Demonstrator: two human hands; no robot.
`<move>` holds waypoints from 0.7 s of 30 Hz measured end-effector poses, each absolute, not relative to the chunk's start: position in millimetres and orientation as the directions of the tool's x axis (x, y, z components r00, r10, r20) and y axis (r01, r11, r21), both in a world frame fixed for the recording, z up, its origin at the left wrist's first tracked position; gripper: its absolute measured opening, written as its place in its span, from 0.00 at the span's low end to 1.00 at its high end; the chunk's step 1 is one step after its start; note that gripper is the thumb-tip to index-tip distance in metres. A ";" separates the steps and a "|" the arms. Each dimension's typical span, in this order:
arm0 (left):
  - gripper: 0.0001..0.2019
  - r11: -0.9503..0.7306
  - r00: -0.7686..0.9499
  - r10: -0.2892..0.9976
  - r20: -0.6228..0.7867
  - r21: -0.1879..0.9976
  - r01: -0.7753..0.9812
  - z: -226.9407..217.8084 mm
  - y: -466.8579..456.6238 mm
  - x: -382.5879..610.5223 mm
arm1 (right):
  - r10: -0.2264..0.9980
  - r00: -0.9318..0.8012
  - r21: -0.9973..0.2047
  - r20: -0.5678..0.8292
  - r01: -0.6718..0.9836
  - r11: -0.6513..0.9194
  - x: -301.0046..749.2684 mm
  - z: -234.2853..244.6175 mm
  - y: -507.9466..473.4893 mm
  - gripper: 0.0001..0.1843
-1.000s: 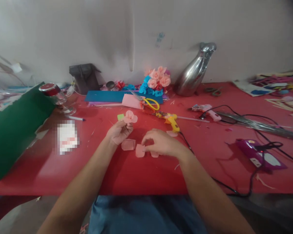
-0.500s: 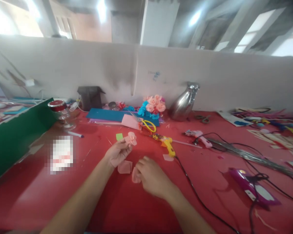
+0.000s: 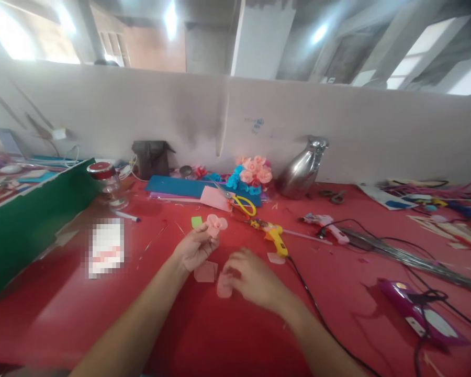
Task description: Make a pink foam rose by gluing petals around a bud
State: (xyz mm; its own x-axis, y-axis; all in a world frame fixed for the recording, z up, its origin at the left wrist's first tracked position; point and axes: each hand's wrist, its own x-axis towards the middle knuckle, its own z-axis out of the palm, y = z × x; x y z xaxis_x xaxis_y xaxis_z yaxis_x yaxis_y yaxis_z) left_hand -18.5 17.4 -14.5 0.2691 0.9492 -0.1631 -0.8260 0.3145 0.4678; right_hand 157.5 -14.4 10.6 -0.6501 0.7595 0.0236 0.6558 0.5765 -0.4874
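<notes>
My left hand (image 3: pixel 198 248) is closed in a pinch on a small pink paper flower (image 3: pixel 215 225), holding it up above the table with the petals spread. Just to the right, my right hand (image 3: pixel 249 275) hovers with thumb and fingers apart over a loose pink petal piece (image 3: pixel 224 288) on the red table. Whether the fingertips touch that piece is hard to make out. Beneath my left wrist lies another stack of pink paper pieces (image 3: pixel 205 272). One more pink piece (image 3: pixel 276 258) rests beside the yellow glue gun (image 3: pixel 277 240).
Yellow-handled scissors (image 3: pixel 243 204) lie by blue sheets (image 3: pixel 172 186). Behind stand a bunch of pink and blue flowers (image 3: pixel 257 172) and a metal jug (image 3: pixel 303 167). A pink glue gun (image 3: pixel 332 229), wires (image 3: pixel 400 256) and a purple device (image 3: pixel 419 311) are right; a green board (image 3: pixel 43 225) left.
My right hand's fingers have spread and risen slightly off the petal piece. In my left hand the flower has turned to face me more. The view has swung slightly left.
</notes>
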 end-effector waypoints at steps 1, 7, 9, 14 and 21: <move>0.10 0.315 0.274 0.949 -0.154 0.466 -0.827 -13.8 16.7 -18.4 | 0.738 -0.674 -0.487 0.007 0.643 0.591 155.9 6.5 -17.4 0.04; 0.10 0.310 0.309 0.948 -0.081 0.469 -0.827 -12.4 13.5 -18.3 | 0.739 -0.674 -0.463 0.010 0.652 0.601 153.4 -6.1 -29.8 0.11; 0.11 0.307 0.305 0.949 -0.084 0.475 -0.825 -13.3 13.7 -18.2 | 0.735 -0.678 -0.467 0.009 0.647 0.602 154.7 -3.0 -30.1 0.10; 0.13 0.299 0.275 0.954 -0.122 0.488 -0.820 -15.5 15.3 -17.5 | 0.726 -0.688 -0.479 0.007 0.634 0.607 156.5 0.3 -31.5 0.11; 0.11 0.307 0.227 0.950 -0.216 0.499 -0.810 -14.4 17.9 -16.7 | 0.753 -0.657 -0.409 0.039 0.677 0.612 159.2 -15.2 -34.5 0.08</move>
State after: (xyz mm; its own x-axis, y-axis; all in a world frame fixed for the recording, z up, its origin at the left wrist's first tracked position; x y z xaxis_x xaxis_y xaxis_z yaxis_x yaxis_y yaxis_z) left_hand -16.7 17.9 -14.4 0.2269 0.9496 -0.2164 -0.8102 0.3073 0.4992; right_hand 159.2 -34.5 -15.2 -0.6568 0.7531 0.0394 0.6771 0.6119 -0.4088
